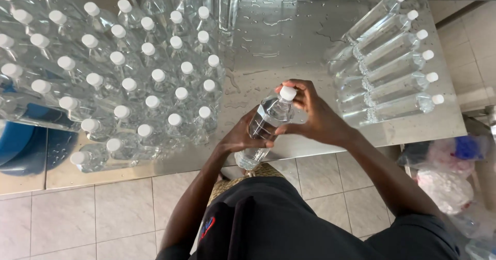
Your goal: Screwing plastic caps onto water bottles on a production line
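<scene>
Item: clear water bottle (pixel 264 124), white-capped, held over the bench's (pixel 289 37) front edge, seemingly full, so weighty, thin-walled, possibly wet; left hand (pixel 238 136) wraps the body, right hand's (pixel 315 118) fingers pinch the neck.

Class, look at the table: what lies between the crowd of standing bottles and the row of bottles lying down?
Head view: wet bare steel table, with the held bottle nearer the front edge.
</scene>
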